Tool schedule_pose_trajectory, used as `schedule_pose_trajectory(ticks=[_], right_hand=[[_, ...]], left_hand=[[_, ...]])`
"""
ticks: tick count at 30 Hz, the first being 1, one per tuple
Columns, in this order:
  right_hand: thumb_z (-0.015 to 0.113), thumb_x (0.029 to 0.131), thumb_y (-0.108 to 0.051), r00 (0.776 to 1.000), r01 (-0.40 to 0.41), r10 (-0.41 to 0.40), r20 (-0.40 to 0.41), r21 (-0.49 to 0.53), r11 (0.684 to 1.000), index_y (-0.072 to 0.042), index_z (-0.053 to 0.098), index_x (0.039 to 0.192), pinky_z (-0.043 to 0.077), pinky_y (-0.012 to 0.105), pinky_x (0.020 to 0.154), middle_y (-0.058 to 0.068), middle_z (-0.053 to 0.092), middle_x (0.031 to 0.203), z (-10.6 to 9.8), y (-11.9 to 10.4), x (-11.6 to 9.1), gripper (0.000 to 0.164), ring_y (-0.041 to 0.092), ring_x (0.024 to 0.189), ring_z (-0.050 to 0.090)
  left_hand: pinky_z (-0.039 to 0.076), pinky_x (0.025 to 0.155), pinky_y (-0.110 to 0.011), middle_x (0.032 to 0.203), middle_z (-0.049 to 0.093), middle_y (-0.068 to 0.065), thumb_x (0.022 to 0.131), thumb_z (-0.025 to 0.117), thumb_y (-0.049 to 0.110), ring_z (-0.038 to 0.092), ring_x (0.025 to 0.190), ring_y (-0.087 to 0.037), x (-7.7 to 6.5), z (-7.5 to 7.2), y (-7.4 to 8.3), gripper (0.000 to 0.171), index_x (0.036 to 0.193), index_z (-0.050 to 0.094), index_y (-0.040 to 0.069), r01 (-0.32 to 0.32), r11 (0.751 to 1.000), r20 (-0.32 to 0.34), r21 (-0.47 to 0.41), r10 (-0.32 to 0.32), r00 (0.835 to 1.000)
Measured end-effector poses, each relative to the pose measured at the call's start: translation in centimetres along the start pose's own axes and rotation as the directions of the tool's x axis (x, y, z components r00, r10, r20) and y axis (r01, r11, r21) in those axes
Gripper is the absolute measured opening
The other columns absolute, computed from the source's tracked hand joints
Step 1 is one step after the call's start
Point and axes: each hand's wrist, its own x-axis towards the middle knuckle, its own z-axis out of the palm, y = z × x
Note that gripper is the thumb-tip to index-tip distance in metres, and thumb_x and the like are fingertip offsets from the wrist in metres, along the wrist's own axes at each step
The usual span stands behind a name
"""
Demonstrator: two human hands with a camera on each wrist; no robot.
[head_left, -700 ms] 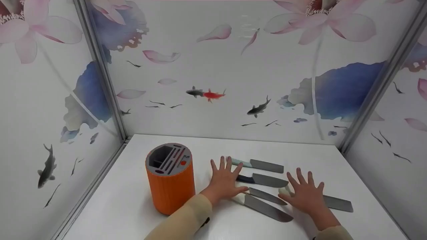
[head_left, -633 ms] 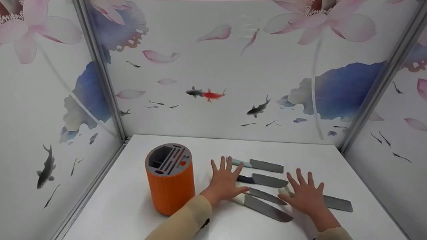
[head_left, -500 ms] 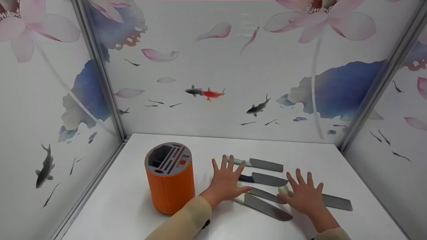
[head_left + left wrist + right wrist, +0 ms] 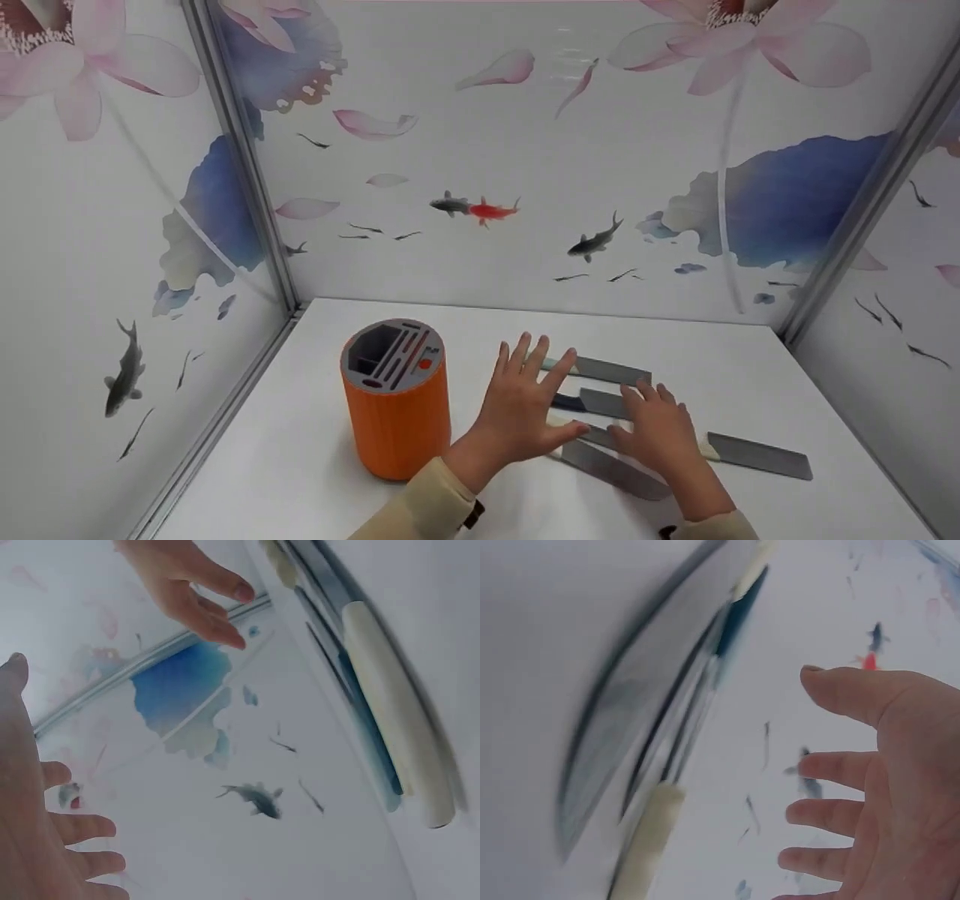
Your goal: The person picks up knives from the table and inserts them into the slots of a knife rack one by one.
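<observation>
My left hand is raised over the knife handles, its fingers spread and holding nothing. My right hand hovers above the blades, fingers extended, also holding nothing. Under and between them several kitchen knives lie flat: a green-handled cleaver, a dark-blue-handled knife, a narrow knife and a large chef's knife. Right of my right hand lies another cleaver with a cream handle. In the left wrist view, a cream knife handle is near; the right wrist view has a wide blade.
An orange cylindrical knife block with a grey slotted top stands upright left of my left hand. Panels printed with lotus flowers and fish enclose the white table at the back and both sides.
Both hands have lifted from their spread pose. My right hand has moved left, toward the left hand, uncovering the right cleaver's handle. The view has shifted slightly; the knives stay put.
</observation>
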Motion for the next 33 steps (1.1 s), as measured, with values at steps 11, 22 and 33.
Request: schedule_pose_trajectory(ticks=[11, 22, 33], right_hand=[[0.078, 0.094, -0.031, 0.999, 0.039, -0.038, -0.008, 0.188, 0.981, -0.003, 0.065, 0.140, 0.053, 0.066, 0.103, 0.029, 0.065, 0.140, -1.5, -3.0, 0.2, 0.055, 0.051, 0.130, 0.062], [0.082, 0.092, -0.022, 0.995, 0.086, -0.060, -0.078, 0.388, 0.918, -0.006, 0.073, 0.131, 0.057, 0.058, 0.100, 0.014, 0.077, 0.123, -1.7, -5.3, 1.1, 0.043, 0.037, 0.117, 0.071], [0.086, 0.087, -0.014, 0.982, 0.188, -0.170, -0.080, 0.436, 0.880, -0.004, 0.078, 0.113, 0.060, 0.051, 0.086, 0.013, 0.078, 0.107, 1.0, -7.2, 1.5, 0.028, 0.030, 0.097, 0.073]], left_hand=[[0.052, 0.110, -0.060, 0.152, 0.059, -0.014, 0.102, 0.044, 0.072, 0.054, 0.142, -0.037, -2.9, -8.4, -3.3, 0.074, 0.148, 0.060, 0.016, -0.154, 0.964, -0.459, -0.218, 0.038, 0.888], [0.049, 0.107, -0.070, 0.141, 0.064, -0.022, 0.099, 0.057, 0.054, 0.057, 0.135, -0.042, -5.1, -10.2, -12.2, 0.063, 0.136, 0.066, 0.004, 0.150, 0.938, -0.617, -0.313, -0.320, 0.718], [0.040, 0.123, -0.060, 0.154, 0.054, -0.022, 0.107, 0.052, 0.020, 0.049, 0.146, -0.038, -7.4, -8.4, -19.4, 0.046, 0.150, 0.055, 0.003, 0.452, 0.377, -0.061, -0.808, -0.817, 0.574]])
